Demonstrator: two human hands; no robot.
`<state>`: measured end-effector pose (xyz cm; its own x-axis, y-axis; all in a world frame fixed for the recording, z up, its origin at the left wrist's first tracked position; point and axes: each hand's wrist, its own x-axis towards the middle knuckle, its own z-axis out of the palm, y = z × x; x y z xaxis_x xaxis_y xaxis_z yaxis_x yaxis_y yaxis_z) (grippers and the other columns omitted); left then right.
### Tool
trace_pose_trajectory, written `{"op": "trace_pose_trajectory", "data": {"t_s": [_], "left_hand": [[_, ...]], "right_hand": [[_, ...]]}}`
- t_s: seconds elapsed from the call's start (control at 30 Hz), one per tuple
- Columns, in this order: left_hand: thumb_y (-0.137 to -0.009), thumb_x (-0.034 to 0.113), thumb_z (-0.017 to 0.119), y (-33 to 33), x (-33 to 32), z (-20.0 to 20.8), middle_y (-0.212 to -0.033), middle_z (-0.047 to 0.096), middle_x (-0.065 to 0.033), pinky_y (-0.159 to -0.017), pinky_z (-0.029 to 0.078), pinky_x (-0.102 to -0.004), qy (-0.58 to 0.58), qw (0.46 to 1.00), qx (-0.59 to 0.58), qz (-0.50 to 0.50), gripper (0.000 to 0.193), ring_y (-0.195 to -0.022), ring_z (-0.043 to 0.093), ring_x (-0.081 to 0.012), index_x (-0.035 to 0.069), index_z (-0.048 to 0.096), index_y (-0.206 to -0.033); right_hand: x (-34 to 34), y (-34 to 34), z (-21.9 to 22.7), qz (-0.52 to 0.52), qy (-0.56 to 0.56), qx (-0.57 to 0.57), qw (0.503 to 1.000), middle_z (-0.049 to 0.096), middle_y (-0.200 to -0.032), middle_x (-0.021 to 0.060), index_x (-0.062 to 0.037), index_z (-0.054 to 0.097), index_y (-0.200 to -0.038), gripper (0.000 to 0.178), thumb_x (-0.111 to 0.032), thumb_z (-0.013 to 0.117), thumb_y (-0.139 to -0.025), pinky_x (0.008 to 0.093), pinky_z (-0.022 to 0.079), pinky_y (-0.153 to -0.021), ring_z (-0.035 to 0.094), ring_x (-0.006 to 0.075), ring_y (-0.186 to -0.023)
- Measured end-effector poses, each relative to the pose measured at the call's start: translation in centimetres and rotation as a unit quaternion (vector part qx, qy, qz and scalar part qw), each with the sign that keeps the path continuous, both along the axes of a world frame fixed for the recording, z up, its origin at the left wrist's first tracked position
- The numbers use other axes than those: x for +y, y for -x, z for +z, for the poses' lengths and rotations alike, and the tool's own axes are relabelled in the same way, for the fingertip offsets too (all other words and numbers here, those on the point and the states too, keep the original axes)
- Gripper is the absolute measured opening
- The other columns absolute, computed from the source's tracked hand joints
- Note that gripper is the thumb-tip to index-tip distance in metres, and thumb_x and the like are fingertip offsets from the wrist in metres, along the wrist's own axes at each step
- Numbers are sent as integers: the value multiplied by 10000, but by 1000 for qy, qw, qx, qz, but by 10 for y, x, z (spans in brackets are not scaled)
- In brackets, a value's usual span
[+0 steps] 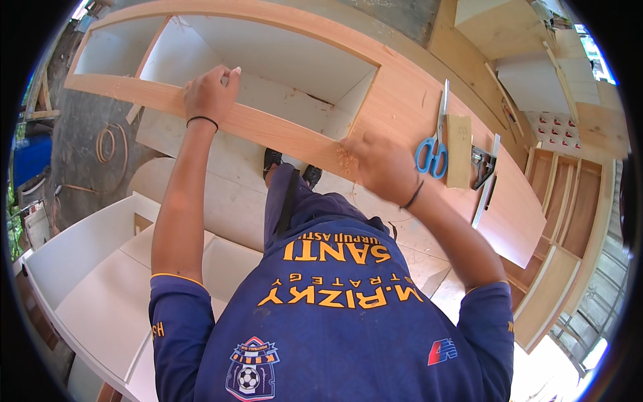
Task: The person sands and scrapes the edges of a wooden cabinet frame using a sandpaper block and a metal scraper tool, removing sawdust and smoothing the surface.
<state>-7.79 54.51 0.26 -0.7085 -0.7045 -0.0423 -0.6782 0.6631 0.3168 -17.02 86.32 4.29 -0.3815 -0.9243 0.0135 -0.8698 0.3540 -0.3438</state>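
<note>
A long, peach-coloured wood-finish cabinet frame (264, 124) lies in front of me, with white-lined compartments. My left hand (211, 97) is over its near rail, fingers curled and thumb raised. Whatever those fingers may hold is hidden. At the right corner of the larger opening, my right hand (388, 167) is bent over the rail. Motion blur hides its fingers. Wood shavings (346, 161) lie on the rail beside it. Right of this hand are blue-handled scissors (432, 153), a tan rectangular block (459, 151) and a combination square (483, 167), all on the panel.
A white open cabinet carcass (100, 295) lies at my lower left. A coiled hose (107, 144) is on the floor at the left. Wooden shelving frames (562, 194) and stacked boards (536, 77) stand at the right. My feet (273, 159) are under the near rail.
</note>
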Motion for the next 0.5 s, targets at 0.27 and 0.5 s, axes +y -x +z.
{"op": "trace_pose_trajectory", "data": {"t_s": [0.27, 0.5], "left_hand": [[-924, 437, 525, 2, -4, -7, -760, 686, -121, -890, 428, -413, 12, 1000, 23, -12, 373, -786, 629, -330, 113, 698, -861], [-924, 435, 534, -5, -4, -7, -739, 679, -122, -875, 431, -411, 14, 999, 44, -4, 361, -776, 628, -328, 121, 695, -853]], "right_hand": [[-43, 142, -3, 54, -9, 184, 981, 597, -886, 80, -153, 686, -1080, 340, -17, 527, -812, 402, 524, -699, 613, 275, -855], [-53, 139, -5, 87, -4, 242, 966, 564, -861, 72, -189, 706, -1059, 357, -7, 556, -791, 390, 515, -692, 585, 247, -828]]}}
